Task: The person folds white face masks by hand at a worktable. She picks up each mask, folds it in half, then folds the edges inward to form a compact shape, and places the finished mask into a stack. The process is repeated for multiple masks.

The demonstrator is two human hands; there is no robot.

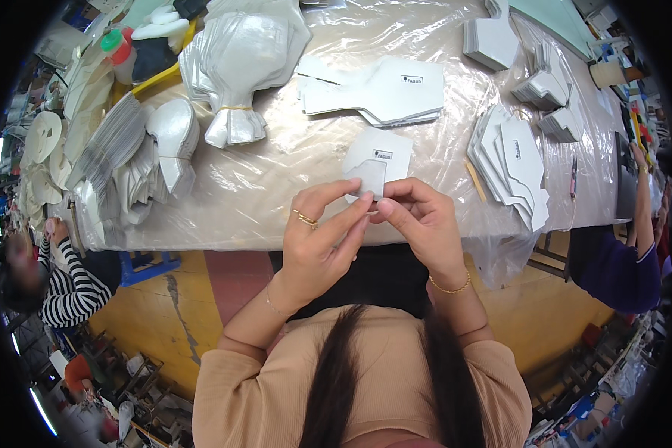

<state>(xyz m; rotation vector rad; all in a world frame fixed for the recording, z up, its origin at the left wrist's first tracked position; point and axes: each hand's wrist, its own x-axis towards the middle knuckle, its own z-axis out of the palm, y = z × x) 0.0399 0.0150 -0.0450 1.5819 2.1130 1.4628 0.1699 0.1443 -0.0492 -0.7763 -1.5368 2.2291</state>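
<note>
Near the table's front edge I hold a small pale grey cut-out piece (371, 176) between both hands. My left hand (322, 222) pinches its left and lower edge with thumb and fingertips. At its lower right corner, my right hand (421, 224) is closed with thumb and index finger together at the edge. Just behind it lies a white shaped piece (399, 154) with a small printed mark, partly covered by the grey one. Farther back is a short stack of larger white shaped pieces (403, 89). Whether the grey piece touches the white one I cannot tell.
Plastic sheeting covers the table (254, 201). Banded bundles of cut pieces (239, 60) stand at the left, more stacks (509, 160) at the right. A bottle with a green lid (118, 56) is far left. One person sits at the left (75, 287), another at the right (612, 261).
</note>
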